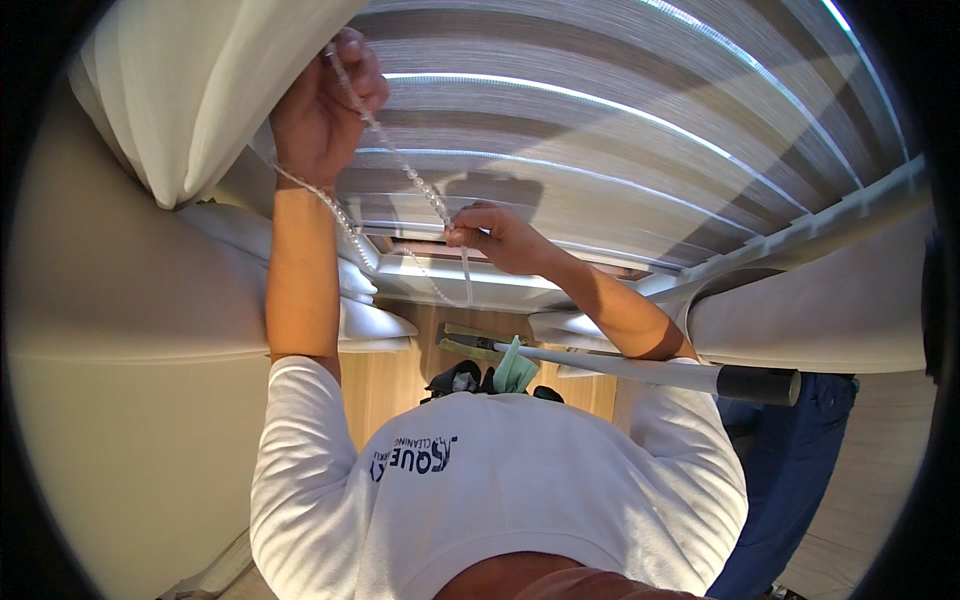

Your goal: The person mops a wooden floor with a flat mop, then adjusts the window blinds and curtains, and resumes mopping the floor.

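"Where does the clear bead chain (pixel 412 174) run?"

"In front of the striped roller blind (pixel 610 120), slanting from the left hand (pixel 335 100), far left beside the white curtain (pixel 200 90), to the right hand (pixel 490 238), nearer and right of it. A slack loop dips below; another strand crosses the left wrist."

"And the grip?"

"The right hand pinches the chain between thumb and fingers. The left curls with beads across it; whether those fingers close on them, I cannot tell."

"How should it handle?"

"Light and limp, I judge; smooth beads likely slip under a loose pinch, and a sharp tug could strain the strand. Best held between thumb and forefinger on a straight run, as on the right, clear of the wrist."
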A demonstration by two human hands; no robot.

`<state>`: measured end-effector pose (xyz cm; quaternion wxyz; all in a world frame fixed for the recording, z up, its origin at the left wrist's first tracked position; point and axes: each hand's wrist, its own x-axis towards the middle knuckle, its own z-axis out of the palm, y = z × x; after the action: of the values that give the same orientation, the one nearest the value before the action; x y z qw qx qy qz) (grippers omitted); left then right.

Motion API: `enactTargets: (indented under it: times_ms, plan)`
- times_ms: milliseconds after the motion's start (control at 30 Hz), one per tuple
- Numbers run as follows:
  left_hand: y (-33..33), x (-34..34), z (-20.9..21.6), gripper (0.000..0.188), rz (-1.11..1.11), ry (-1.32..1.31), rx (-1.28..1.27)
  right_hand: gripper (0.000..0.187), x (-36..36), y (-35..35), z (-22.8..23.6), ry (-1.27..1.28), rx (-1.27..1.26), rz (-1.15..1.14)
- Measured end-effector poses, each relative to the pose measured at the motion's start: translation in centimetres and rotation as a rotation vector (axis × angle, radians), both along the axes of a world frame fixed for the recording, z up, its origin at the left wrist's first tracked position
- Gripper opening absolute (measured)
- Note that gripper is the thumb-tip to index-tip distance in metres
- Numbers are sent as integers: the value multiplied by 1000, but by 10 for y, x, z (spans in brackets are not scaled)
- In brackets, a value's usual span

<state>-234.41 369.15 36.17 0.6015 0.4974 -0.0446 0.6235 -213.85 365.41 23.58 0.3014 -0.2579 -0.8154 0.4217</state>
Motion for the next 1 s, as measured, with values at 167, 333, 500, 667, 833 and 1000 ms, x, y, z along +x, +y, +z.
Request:
enactTargets:
  times_ms: [167,333,500,667,833,1000]
  plan:
    - [-4,0,2,20,-54,-56,77,18,-6,2,5,-35,69,-22]
    - [-10,14,-47,24,169,64,-99,19,-5,1,-6,-61,77,49]
    - [-25,12,-124,26,150,223,-232,28,0,8,-11,-98,19,-28]
    - [-46,10,-193,31,116,438,-418,32,9,12,-5,-74,-183,-144]
    - [-61,15,-226,33,77,613,-505,32,10,13,-1,-73,-200,-82]
    - [-66,13,-249,30,5,675,-554,31,2,11,-7,-50,-206,-64]
